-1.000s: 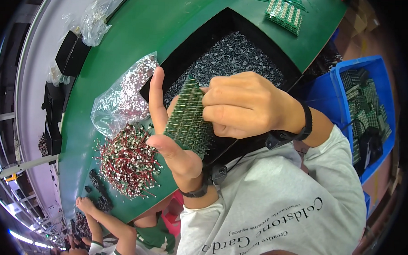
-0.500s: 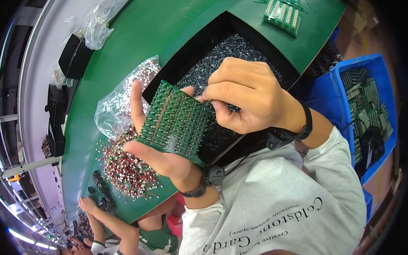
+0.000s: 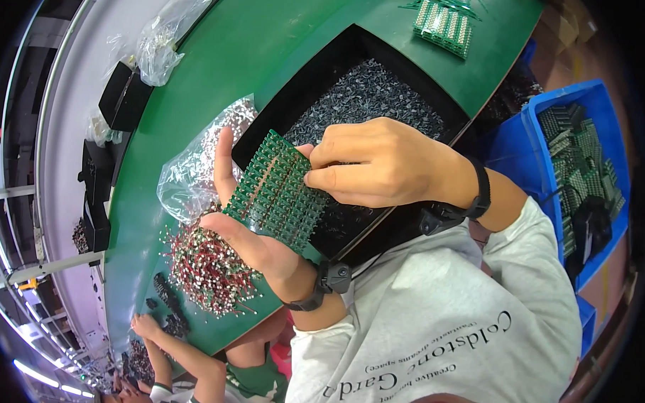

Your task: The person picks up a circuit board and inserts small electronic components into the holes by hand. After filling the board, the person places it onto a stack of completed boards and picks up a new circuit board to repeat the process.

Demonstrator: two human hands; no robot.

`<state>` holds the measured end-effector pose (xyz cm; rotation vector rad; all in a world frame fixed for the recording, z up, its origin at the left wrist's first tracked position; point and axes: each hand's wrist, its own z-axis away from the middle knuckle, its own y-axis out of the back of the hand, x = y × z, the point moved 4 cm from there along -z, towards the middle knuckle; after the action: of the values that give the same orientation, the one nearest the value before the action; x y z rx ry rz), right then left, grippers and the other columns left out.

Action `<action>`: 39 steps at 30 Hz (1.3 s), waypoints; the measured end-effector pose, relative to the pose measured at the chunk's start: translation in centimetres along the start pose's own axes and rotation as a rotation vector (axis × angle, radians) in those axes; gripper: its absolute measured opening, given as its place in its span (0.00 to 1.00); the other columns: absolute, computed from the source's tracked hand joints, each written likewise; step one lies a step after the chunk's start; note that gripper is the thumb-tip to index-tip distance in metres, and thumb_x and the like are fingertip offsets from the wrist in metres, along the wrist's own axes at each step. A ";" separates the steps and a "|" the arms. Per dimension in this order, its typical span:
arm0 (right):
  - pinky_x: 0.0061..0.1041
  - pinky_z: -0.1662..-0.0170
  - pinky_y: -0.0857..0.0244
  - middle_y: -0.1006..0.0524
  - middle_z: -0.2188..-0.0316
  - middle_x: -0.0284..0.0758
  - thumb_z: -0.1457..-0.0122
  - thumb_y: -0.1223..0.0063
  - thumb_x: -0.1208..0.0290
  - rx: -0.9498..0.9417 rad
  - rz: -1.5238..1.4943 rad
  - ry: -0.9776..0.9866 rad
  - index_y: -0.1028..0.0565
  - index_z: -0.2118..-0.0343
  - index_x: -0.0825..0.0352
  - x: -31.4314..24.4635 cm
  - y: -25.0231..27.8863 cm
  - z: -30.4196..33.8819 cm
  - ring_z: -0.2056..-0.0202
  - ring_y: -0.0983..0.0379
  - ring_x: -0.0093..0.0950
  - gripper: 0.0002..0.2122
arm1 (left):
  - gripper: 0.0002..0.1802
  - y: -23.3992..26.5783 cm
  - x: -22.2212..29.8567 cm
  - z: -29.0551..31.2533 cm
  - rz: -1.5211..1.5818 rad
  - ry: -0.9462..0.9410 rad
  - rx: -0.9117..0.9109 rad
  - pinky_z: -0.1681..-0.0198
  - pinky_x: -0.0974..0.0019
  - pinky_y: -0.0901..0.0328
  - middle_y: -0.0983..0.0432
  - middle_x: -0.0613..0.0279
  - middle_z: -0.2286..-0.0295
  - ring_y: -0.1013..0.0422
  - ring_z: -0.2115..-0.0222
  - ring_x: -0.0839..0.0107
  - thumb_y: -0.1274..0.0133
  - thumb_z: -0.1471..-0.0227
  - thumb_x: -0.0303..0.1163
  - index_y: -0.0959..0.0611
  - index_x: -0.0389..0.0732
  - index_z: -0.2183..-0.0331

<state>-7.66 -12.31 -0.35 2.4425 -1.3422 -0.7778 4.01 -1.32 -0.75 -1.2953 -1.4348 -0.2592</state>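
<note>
A green circuit board panel [image 3: 276,193], covered with rows of small parts, lies tilted across my left hand [image 3: 253,249]. That hand grips it from beneath, with the thumb along the near edge and a finger rising past the far left edge. My right hand [image 3: 384,164] is closed in a pinch against the panel's upper right part. Whatever is between its fingertips is hidden. Below and beyond both hands sits a black tray [image 3: 349,42] holding a heap of small dark grey pieces [image 3: 372,97].
Red and white wires [image 3: 213,276] lie bundled left of my left hand, beside a clear plastic bag [image 3: 184,182]. More panels [image 3: 442,31] are stacked at the far right of the green table [image 3: 221,49]. A blue bin [image 3: 512,148] holds boards. A co-worker's hand [image 3: 145,326] is at lower left.
My right hand has lowered slightly and turned flatter, its fingertips now further over the panel. The panel has tilted a little in my left hand.
</note>
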 end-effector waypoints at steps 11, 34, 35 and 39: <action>0.25 0.80 0.33 0.29 0.77 0.31 0.61 0.39 0.84 0.052 0.144 -0.030 0.23 0.70 0.68 -0.1 0.6 0.1 0.78 0.29 0.28 0.12 | 0.49 0.6 -0.2 -0.3 -0.074 0.040 -0.032 0.55 0.54 0.26 0.24 0.36 0.55 0.23 0.56 0.49 0.70 0.37 0.66 0.50 0.33 0.34; 0.27 0.75 0.29 0.27 0.73 0.34 0.60 0.38 0.83 0.000 0.024 -0.047 0.23 0.68 0.69 0.0 0.5 0.4 0.74 0.26 0.31 0.12 | 0.49 0.5 0.1 -0.2 -0.071 0.057 -0.004 0.56 0.53 0.26 0.24 0.34 0.57 0.23 0.60 0.50 0.71 0.38 0.67 0.51 0.35 0.33; 0.27 0.75 0.29 0.27 0.73 0.34 0.60 0.38 0.83 -0.001 0.023 -0.048 0.23 0.68 0.69 0.0 0.6 0.3 0.74 0.26 0.31 0.12 | 0.49 0.5 0.1 -0.1 0.034 0.056 -0.042 0.55 0.52 0.26 0.24 0.33 0.57 0.23 0.59 0.49 0.71 0.38 0.67 0.52 0.35 0.33; 0.27 0.75 0.29 0.27 0.72 0.33 0.60 0.37 0.83 0.051 0.068 -0.059 0.22 0.67 0.68 0.0 0.6 0.1 0.74 0.26 0.30 0.14 | 0.50 0.7 0.1 -0.3 -0.085 0.055 0.025 0.55 0.52 0.27 0.24 0.32 0.57 0.23 0.59 0.49 0.71 0.38 0.68 0.51 0.36 0.34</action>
<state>-8.19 -12.60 -0.17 2.4161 -1.4761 -0.8144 4.76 -1.26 -0.89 -1.1996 -1.4436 -0.3306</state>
